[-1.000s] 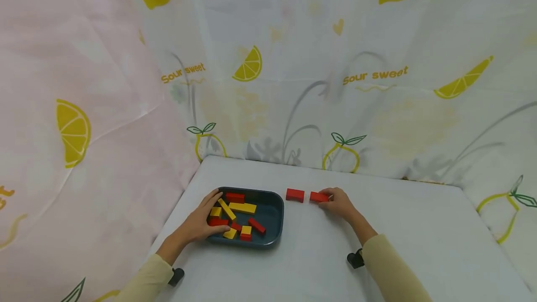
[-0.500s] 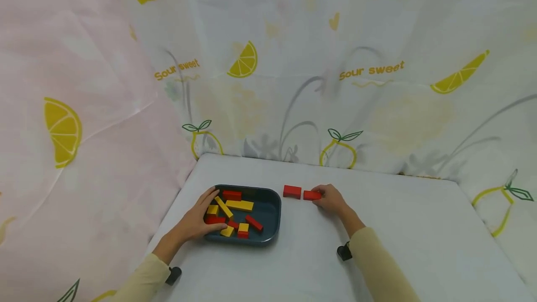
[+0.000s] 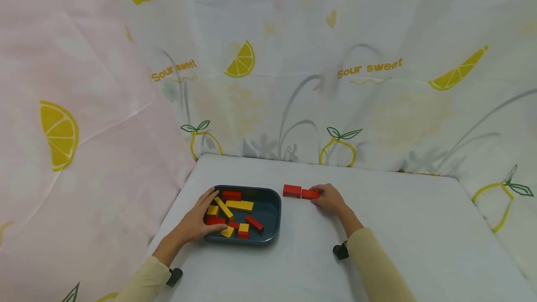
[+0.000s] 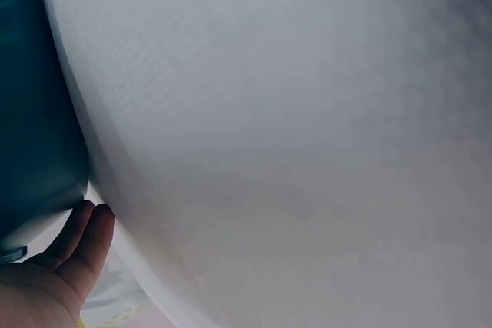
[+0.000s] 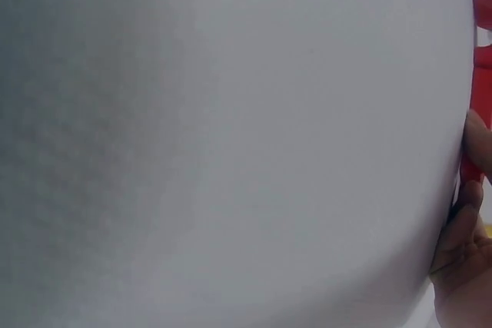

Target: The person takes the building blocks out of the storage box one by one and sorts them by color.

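Below centre, I see left hand [image 3: 195, 222] spread, likely steadying tray [image 3: 270, 211]; right hand [image 3: 330, 198] pinches red block [image 3: 308, 194] by its right end, leaving its left free.

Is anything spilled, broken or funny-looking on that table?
Nothing looks spilled or broken. The blocks in the dark tray lie jumbled at different angles, and two red blocks sit outside it, one pinched by the right hand. Messy, but nothing really stands out.
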Tool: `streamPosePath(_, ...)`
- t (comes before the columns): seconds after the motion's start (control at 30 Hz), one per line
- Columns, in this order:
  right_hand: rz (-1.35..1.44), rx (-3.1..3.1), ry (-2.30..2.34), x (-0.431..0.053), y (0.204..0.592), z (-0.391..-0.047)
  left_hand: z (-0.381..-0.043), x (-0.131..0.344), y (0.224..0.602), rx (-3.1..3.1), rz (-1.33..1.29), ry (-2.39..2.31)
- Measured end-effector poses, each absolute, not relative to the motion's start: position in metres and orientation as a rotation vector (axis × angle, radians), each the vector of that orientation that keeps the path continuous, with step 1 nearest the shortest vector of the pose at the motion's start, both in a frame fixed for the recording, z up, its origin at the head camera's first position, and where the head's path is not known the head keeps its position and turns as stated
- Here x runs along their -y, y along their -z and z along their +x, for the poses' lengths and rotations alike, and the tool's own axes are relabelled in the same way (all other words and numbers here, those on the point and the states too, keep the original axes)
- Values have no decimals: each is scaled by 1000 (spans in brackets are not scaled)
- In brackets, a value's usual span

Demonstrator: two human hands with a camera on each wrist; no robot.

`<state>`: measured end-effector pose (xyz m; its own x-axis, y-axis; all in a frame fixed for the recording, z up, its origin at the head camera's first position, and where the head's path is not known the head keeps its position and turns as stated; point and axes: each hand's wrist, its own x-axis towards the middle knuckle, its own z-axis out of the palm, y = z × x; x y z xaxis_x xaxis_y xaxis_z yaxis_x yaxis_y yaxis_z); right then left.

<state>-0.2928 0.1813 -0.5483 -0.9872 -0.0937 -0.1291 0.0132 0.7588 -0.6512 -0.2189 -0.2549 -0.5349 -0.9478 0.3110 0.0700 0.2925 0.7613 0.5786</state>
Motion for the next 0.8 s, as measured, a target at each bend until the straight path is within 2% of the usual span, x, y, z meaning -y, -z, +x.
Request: streamPosePath(0.8, -7, -2817, 1014, -174, 548, -289, -219, 254, 534, -2931, 497, -950)
